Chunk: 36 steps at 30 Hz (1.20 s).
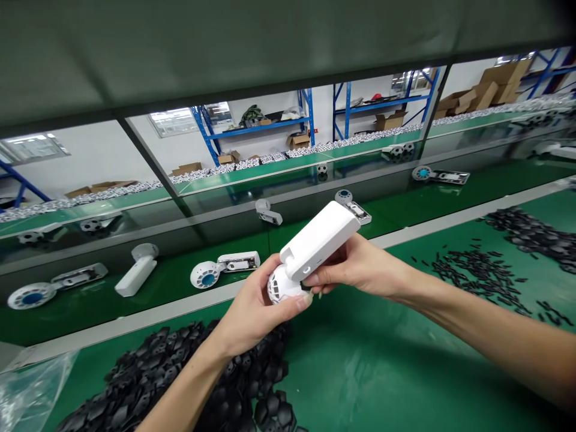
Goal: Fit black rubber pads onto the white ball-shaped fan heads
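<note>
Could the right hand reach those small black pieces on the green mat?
Probably yes: the small black pieces lie open on the green mat, though the right hand holds the white housing.

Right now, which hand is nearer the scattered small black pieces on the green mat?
Right. The right hand is left of the scattered small black pieces, holding the white housing; the left hand is farther left, cupping the housing's round slotted end.

Two hands, the left hand (254, 315) and the right hand (355, 267), share one white unit (317, 240); beyond them lie six more white units (135, 270), as far as the small distant ones can be counted; below the left hand is one heap of black parts (171, 378); right of the right hand, two heaps of black pieces (535, 234)
</note>
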Available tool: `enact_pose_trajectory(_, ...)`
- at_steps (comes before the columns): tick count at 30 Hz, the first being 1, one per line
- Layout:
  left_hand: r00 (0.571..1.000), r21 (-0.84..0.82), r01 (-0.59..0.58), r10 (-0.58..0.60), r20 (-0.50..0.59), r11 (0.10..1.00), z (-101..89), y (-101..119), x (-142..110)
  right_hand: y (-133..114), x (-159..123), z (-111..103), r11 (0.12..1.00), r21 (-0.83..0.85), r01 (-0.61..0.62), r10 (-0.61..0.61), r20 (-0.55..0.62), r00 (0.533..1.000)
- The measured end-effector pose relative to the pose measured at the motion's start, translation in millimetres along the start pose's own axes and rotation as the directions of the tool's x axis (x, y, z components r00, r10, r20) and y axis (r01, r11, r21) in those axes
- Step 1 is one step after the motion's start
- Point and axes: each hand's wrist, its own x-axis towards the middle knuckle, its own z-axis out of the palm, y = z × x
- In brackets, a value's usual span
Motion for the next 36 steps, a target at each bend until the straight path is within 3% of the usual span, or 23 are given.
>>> enact_pose_trajectory(5, 0.999, -0.029, -0.018, 0.016, -0.051, 0.999, 0.6, -6, -1, 3, -1, -2, 0.996, 0.053, -0.07, 0.068, 0.04, 0.997)
enact_pose_trajectory(12, 0.997, -0.008, -0.025, 0.024, -0.078, 1.0, 3.8, -7, 0, 3, -1, 1, 0.999, 0.046, -0.029, 0.03, -0.025, 0.999)
enact_pose_trajectory(22, 0.993, 0.045, -0.007, 0.012, -0.114, 0.999, 10.7, 2, -3, -2, -5, 1, 0.999, -0.048, 0.012, -0.014, -0.021, 1.0)
enact_pose_trajectory(31, 0.959, 0.003, -0.049, 0.048, -0.281, 0.999, 28.9, 4, -2, 3, -6, 6, 1.0, -0.022, -0.009, 0.008, -0.042, 0.999)
enact_pose_trajectory(36, 0.905, 0.023, -0.055, 0.06, -0.421, 0.998, 42.6, 0, -3, 7, -6, 11, 0.999, 0.042, -0.006, 0.008, -0.044, 0.999)
